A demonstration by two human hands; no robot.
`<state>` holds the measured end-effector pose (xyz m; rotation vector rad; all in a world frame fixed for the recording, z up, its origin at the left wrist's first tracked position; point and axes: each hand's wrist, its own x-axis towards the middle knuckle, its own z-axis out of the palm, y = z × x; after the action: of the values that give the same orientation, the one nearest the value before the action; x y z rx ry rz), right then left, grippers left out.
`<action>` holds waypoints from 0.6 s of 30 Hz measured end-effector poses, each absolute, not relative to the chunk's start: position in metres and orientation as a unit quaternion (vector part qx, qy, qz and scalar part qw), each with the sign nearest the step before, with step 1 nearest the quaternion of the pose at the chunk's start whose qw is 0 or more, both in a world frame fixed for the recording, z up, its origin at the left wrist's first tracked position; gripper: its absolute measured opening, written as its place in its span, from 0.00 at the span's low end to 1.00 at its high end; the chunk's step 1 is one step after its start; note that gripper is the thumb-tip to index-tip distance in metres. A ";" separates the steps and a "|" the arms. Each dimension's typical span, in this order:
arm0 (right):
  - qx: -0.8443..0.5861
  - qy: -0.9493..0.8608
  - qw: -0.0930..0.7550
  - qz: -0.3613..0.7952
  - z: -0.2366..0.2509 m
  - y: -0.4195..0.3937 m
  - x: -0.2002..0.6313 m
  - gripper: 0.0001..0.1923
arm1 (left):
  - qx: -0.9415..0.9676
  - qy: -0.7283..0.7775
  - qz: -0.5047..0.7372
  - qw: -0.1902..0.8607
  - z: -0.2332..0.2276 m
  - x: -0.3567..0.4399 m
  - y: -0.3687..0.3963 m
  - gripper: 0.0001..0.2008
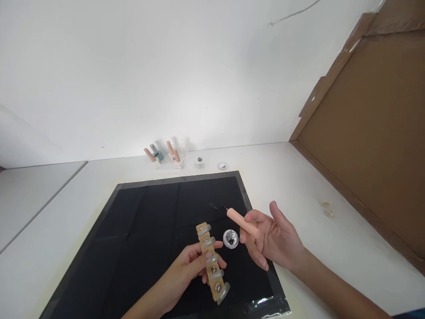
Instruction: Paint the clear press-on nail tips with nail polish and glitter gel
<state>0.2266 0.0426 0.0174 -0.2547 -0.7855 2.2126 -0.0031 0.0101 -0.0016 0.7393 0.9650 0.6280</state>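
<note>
Left hand (194, 263): closed round a wooden strip (216, 281) bearing clear nail tips (224, 293), above the black mat (149, 221); we lose some fingers behind it.
Right hand (274, 241): palm up, pinching a peach-handled brush (237, 219).
Round pot (231, 239): between both hands; we can't make out its dark contents.
Polish bottles (178, 162): along the bench (285, 177); any lettering too small for us.
Cardboard (375, 119): cut off at right.
</note>
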 end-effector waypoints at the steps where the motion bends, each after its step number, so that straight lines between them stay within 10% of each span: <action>1: -0.106 -0.308 0.379 0.866 0.017 0.043 0.227 0.30 | 0.341 0.447 0.289 0.775 -0.002 -0.003 0.010 0.25; 18: -0.177 -0.467 0.421 0.758 0.007 0.041 0.223 0.16 | 0.350 0.448 0.286 0.771 0.000 -0.002 0.010 0.24</action>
<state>0.2233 0.0406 0.0073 -0.4438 -1.1694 1.8983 -0.0023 0.0098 0.0001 0.7595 0.9707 0.6195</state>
